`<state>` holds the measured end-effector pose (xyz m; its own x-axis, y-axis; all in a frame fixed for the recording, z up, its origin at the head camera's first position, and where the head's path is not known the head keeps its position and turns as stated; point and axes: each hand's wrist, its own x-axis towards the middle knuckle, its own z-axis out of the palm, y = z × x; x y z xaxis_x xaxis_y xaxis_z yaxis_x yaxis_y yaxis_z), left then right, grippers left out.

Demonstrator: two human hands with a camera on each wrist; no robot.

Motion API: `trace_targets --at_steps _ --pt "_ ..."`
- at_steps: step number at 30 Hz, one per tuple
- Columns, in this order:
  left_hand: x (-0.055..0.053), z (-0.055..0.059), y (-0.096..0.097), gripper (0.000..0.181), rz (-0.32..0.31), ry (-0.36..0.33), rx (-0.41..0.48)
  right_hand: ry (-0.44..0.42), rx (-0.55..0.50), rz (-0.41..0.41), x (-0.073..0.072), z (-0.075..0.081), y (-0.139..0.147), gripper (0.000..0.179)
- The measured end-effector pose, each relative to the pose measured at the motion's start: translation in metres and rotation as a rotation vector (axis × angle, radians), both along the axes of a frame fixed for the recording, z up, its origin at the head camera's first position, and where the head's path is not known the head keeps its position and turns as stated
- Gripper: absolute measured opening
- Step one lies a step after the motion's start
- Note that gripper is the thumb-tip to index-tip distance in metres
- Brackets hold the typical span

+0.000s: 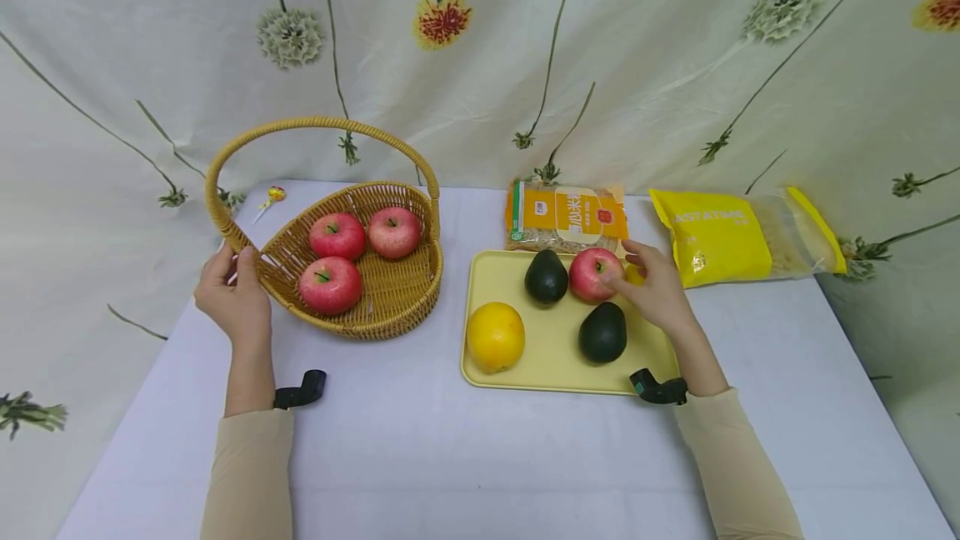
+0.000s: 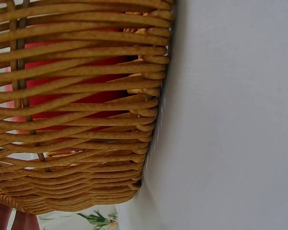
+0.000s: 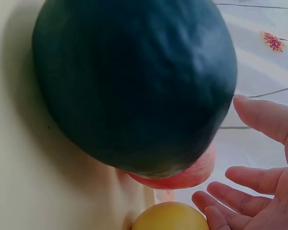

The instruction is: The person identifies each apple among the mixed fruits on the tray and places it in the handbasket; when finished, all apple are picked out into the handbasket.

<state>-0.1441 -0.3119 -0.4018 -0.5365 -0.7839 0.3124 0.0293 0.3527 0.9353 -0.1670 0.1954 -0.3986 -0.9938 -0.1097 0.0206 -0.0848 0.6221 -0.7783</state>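
Note:
At the left, my left hand [image 1: 236, 298] grips the rim of a wicker basket [image 1: 401, 298] where its tall handle begins; its fingertips [image 2: 24, 221] show at the bottom of the left wrist view. Three red apples [image 1: 330, 285] lie inside the basket. My right hand [image 1: 656, 286] is over the yellow tray [image 1: 540, 369], thumb and fingers spread beside a red apple [image 1: 591, 275]. In the right wrist view a dark green avocado [image 3: 134, 86] covers most of that apple. Whether the hand touches the apple, I cannot tell. Behind the fingers a yellow fruit [image 1: 634, 275] is partly hidden.
The tray also bears another avocado [image 1: 546, 277] and an orange [image 1: 496, 337]. Behind it lies an orange-labelled grain bag [image 1: 566, 215], with a yellow pouch [image 1: 720, 236] to its right. A small lollipop [image 1: 276, 193] lies behind the basket, near the floral cloth backdrop.

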Motion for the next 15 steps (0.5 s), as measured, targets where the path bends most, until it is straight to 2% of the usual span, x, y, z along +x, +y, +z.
trace_targets --at_steps 7,15 --pt "-0.0002 -0.0003 0.0 0.025 0.006 0.002 -0.006 0.032 0.045 0.022 0.0009 -0.0033 -0.0017 0.066" --pt "0.0 0.0003 0.0004 0.025 0.005 -0.004 -0.002 0.027 0.098 0.018 0.0016 -0.0073 -0.0064 0.072"
